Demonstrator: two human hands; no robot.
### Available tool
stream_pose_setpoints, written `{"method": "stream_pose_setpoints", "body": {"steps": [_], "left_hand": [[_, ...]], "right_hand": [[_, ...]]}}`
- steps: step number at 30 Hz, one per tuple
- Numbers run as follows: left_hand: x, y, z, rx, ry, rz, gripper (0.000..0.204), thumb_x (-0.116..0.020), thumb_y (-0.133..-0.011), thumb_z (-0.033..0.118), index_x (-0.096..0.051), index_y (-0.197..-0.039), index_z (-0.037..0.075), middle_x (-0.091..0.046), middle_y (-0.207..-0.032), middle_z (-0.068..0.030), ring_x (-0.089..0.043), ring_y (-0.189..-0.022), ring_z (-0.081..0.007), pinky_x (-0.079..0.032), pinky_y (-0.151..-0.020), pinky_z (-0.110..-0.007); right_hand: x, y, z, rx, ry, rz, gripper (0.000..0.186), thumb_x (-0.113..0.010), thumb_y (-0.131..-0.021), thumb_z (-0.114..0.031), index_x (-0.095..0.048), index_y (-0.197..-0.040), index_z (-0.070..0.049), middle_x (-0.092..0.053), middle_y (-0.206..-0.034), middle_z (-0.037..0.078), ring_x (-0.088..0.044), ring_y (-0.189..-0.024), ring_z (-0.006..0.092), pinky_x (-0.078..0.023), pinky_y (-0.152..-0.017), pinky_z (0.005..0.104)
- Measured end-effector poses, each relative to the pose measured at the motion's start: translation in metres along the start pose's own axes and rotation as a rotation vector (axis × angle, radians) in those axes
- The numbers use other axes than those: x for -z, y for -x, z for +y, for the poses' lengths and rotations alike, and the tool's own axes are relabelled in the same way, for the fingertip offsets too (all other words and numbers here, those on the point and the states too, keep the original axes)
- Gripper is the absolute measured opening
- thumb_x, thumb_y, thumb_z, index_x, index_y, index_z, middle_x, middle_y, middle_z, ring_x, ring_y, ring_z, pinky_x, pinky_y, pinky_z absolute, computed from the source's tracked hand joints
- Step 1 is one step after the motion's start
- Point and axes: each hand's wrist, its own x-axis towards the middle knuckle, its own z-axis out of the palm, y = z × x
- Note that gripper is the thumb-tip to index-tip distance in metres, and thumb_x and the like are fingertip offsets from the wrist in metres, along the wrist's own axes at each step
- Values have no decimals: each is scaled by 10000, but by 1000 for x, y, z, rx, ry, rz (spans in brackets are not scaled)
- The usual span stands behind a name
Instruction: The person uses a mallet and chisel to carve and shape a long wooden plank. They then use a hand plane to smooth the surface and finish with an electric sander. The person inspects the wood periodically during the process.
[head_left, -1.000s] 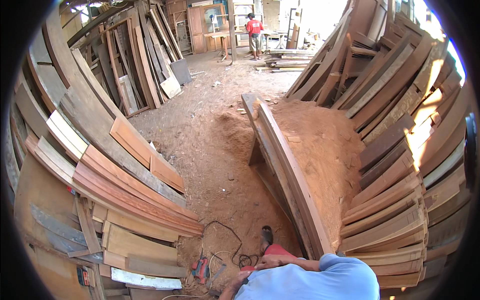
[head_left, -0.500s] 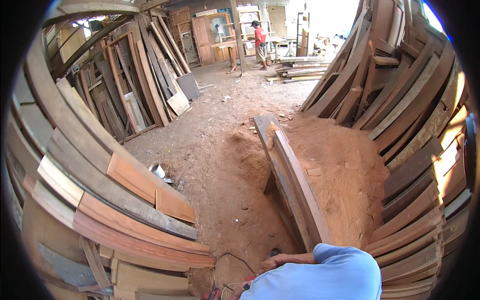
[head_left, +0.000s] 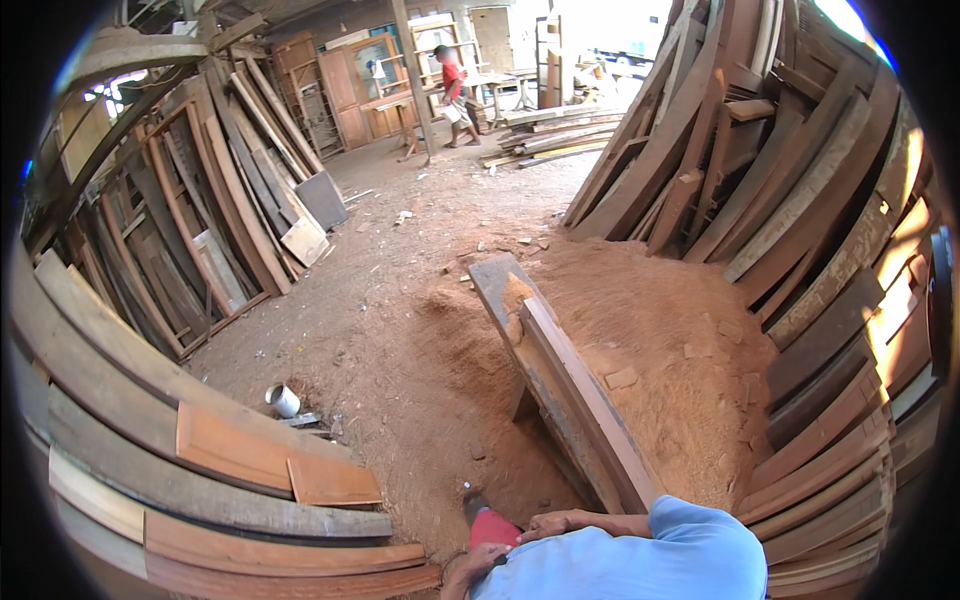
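My right hand (head_left: 552,523) reaches in from the lower right, in front of my blue shirt. Its fingers point left, too small to show whether they grip anything. Lower and to the left is my left hand (head_left: 484,561), against red cloth (head_left: 494,528) that looks like a trouser leg. A small dark thing shows by this hand; its kind is unclear. Just beyond my hands, a long planed wooden beam (head_left: 590,395) lies along a dark, weathered plank bench (head_left: 500,290) with sawdust on it. Neither hand touches the beam.
Sawdust (head_left: 690,390) is heaped right of the bench. Boards (head_left: 270,515) lie stacked at the left, near a metal can (head_left: 283,400). Long timbers (head_left: 790,230) lean at the right. A person in red (head_left: 452,85) walks at the back beside piled planks (head_left: 555,130).
My view has turned rightward, and the scene has shifted left. The red tool and dark cord by my left hand have left view; red cloth now shows there. The far person has turned and stepped.
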Motion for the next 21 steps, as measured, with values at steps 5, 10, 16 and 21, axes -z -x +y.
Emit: {"method": "stream_pose_setpoints", "body": {"steps": [5,10,16,21], "left_hand": [[75,-52,14,-155,44,-131,334,-564,-1046,341,-721,-973,56,-589,-837,93,-522,-798,-50,-443,-725,-248],[164,-85,93,-70,-40,-325,318,-631,-1017,379,-734,-1058,80,-672,-945,71,-580,-831,-38,-491,-773,-234],[217,-108,153,27,5,-443,363,-590,-1025,424,-710,-880,114,-616,-816,95,-526,-780,-32,-449,-697,-235],[237,-125,188,29,-74,-541,357,-589,-1026,409,-730,-927,97,-639,-851,85,-545,-803,-43,-460,-726,-240]], "right_hand": [[55,-15,-30,-135,-92,117,662,-510,-1001,-605,-757,-1014,10,-733,-925,115,-656,-850,190,-505,-771,401],[100,-48,-47,-132,-110,204,671,-512,-988,-635,-756,-1034,-12,-733,-930,106,-645,-841,179,-504,-761,399],[131,-70,-66,-138,-214,309,660,-506,-994,-626,-756,-1053,-19,-736,-938,111,-644,-845,182,-504,-762,401],[138,-83,-62,-143,-314,424,651,-501,-999,-619,-757,-1068,-24,-739,-945,114,-643,-848,183,-503,-762,402]]}}
